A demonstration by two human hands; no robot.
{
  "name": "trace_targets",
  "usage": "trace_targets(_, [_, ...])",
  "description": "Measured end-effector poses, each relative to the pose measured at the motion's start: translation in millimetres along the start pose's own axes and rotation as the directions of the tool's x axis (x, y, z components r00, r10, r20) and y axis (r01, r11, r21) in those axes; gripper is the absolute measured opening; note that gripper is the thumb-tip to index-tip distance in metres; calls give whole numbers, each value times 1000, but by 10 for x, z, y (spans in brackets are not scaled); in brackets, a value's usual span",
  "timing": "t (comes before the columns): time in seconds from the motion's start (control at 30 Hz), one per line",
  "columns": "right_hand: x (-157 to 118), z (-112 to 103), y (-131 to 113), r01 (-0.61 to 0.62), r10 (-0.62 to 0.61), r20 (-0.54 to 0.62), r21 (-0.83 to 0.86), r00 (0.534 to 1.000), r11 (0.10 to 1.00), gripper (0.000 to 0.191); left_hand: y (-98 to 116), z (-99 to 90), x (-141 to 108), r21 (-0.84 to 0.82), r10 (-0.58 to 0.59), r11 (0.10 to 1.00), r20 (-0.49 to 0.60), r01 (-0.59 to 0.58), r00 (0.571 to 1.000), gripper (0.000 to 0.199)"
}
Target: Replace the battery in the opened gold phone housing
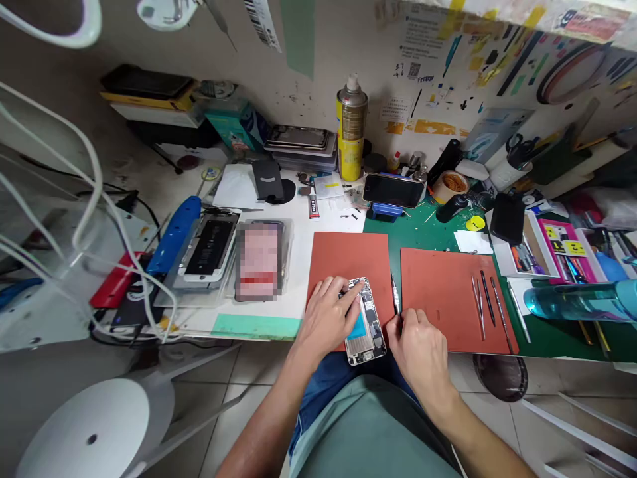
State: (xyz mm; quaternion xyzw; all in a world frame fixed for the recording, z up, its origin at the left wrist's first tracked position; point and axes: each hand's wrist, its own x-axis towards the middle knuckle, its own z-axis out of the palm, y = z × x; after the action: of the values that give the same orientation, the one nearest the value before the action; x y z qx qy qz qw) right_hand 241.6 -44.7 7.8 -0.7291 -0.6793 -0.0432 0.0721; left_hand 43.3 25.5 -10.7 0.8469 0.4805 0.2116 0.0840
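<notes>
Rests the left hand [326,315] over the upper left of the opened phone [371,320], with fingers spread (whether truly gripping, impossible to tell). Pinches the lower end of a slim metal tool [395,293] in the right hand [421,348], just beside the phone. Has the phone at the near edge of the left brick-red mat [348,255], on the table [298,242].

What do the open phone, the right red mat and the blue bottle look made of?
Phone: probably metal frame, going by its silvery rim; shiny metal-looking plates inside.
Mat: likely rubber or silicone, matte, with an even colour and no gloss.
Bottle: tinted plastic or glass, can't tell which; glossy and translucent.
</notes>
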Motion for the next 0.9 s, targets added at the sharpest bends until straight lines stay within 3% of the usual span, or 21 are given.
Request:
trace_targets(0.07, [17, -17, 26, 0, 3, -34, 68, 999, 998, 26, -7, 9, -6, -11, -11, 1000, 5, 11, 1000, 36])
trace_targets(0.17, [72, -109, 129, 27, 22, -157, 300, 987, 953, 22, -23, 10, -14, -86, -35, 996, -6, 34, 999, 38])
trace_targets(0.27, [142, -291, 268, 24, 136, -252, 543, 958, 840, 14, -45, -7, -14, -217, -79, 974, -24, 72, 997, 40])
trace_targets(0.37, [177, -480, 401, 4, 260, -297, 665, 919, 747, 10, -64, -24, -7, -296, -106, 950, -21, 95, 994, 38])
trace_targets(0.5, [167, -576, 518, 43, 310, -432, 636, 847, 770, 11, -62, -19, 8, -232, -80, 969, 19, 82, 997, 39])
trace_targets(0.57, [169, -546, 537, 74, 279, -469, 605, 838, 793, 10, -51, -5, 13, -163, -65, 984, 42, 71, 997, 41])
trace_targets(0.77, [232, -346, 557, 95, 176, -473, 496, 863, 863, 12, -25, 23, 10, -51, -44, 998, 60, 47, 997, 41])
trace_targets(0.9, [222, -250, 640, 46, 196, -407, 514, 892, 857, 17, -23, 24, 11, -39, -42, 998, 56, 44, 998, 41])
